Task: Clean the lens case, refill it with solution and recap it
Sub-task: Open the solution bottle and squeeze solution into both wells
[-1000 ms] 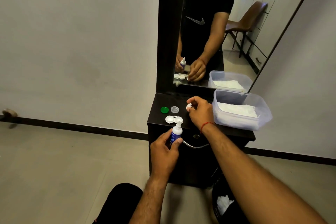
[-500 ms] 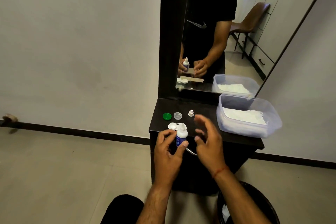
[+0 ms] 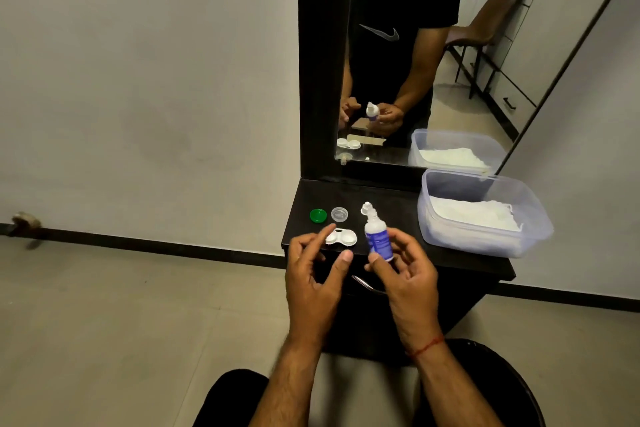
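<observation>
Grip: your right hand (image 3: 407, 274) holds the solution bottle (image 3: 378, 236) upright by thumb and fingers; left hand (image 3: 313, 272) open, empty.
Lens case (image 3: 342, 237): uncapped on the table (image 3: 460, 258), near its front edge, just beside your left fingers.
Caps: green cap (image 3: 318, 215) and clear cap (image 3: 339, 214) behind it.
Risk: the light case may skid off the edge; an off-aim squeeze spills solution.

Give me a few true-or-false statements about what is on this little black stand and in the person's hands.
1. The right hand holds the small bottle. True.
2. The lens case has both caps screwed on. False: the green cap and clear cap lie behind it.
3. The left hand grips the bottle. False: it is open and empty.
4. The plastic tub holds something white. True.
</observation>
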